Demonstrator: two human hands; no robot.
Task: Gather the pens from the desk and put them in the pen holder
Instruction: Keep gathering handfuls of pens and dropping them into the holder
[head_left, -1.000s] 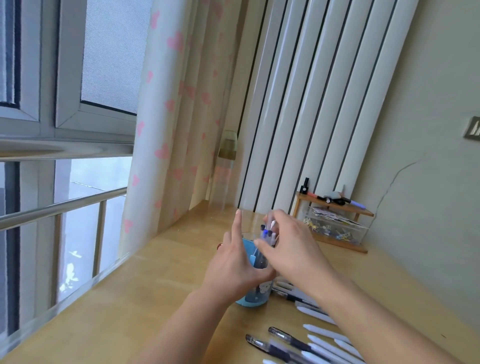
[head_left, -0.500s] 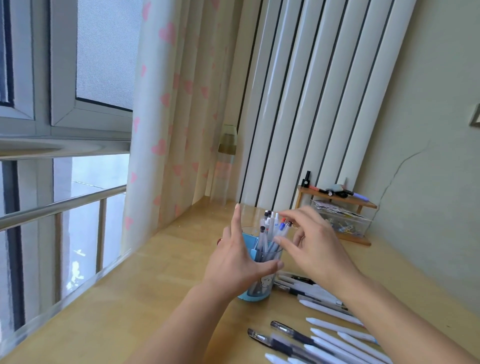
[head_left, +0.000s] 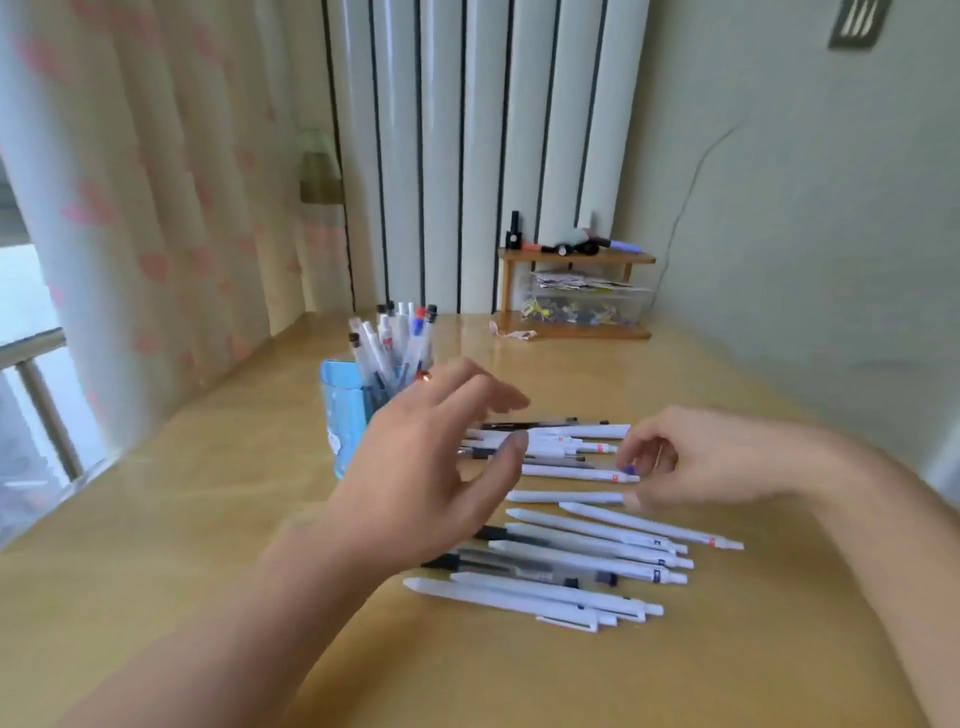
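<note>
The blue pen holder (head_left: 343, 415) stands on the desk left of centre, with several pens (head_left: 395, 338) upright in it. Many more white and dark pens (head_left: 587, 551) lie loose in a spread on the desk to its right. My left hand (head_left: 431, 467) hovers open above the left ends of these pens, just right of the holder, fingers spread. My right hand (head_left: 691, 457) is down at the right end of a white pen (head_left: 571, 473), thumb and fingertips curled around its tip. The pen lies flat, and whether it is gripped is unclear.
The wooden desk (head_left: 208, 519) runs back to a curtain at the left and vertical blinds behind. At the back right stands a small wooden shelf (head_left: 576, 257) with small items on it, over a clear box (head_left: 587, 306) of clips. A clear bottle (head_left: 322, 208) stands by the curtain.
Both hands have left the pen holder. The left hand moved right and opened over the loose pens. The right hand dropped to the pens on the desk. The view tilted down.
</note>
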